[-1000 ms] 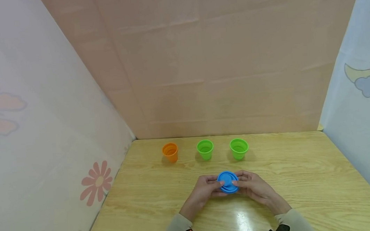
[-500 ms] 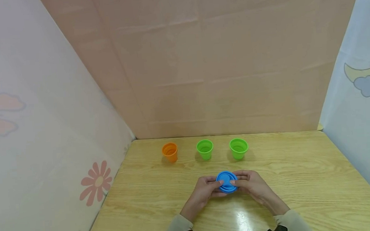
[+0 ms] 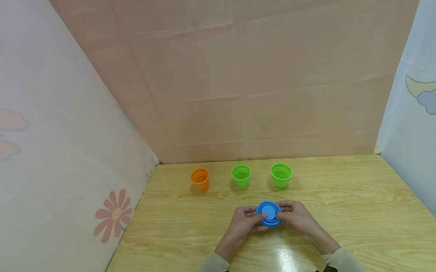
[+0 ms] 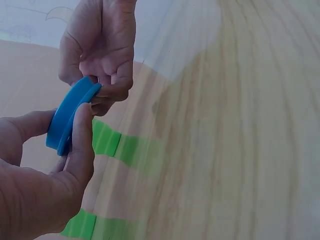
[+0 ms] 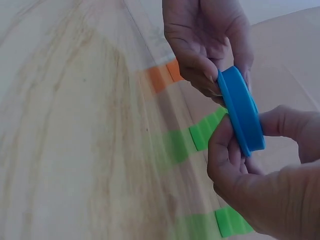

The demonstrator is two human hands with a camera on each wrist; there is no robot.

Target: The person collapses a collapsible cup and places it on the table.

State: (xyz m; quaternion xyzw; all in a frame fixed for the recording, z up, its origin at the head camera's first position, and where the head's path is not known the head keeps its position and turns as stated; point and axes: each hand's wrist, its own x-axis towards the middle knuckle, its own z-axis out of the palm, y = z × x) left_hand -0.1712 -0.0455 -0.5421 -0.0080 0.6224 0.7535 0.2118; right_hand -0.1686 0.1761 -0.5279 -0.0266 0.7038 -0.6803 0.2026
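A blue collapsible cup, folded into a flat ringed disc, is held up between both hands over the near middle of the table. My left hand pinches its left edge, thumb on the ringed face and fingers behind. On the opposite edge my right hand grips in the same way. From the left wrist view the folded cup appears edge-on, a thick band with a wider rim. The right wrist view also shows this cup from the side, clear above the tabletop.
Beyond the hands, an orange cup, a green cup and another green cup stand upright in a row on the wooden table. A brown backdrop rises behind, with patterned white side panels.
The thumbs have shifted slightly outward and lower on the blue cup's face, showing more of its centre. The cup stays nearly in place; the other cups have not moved.
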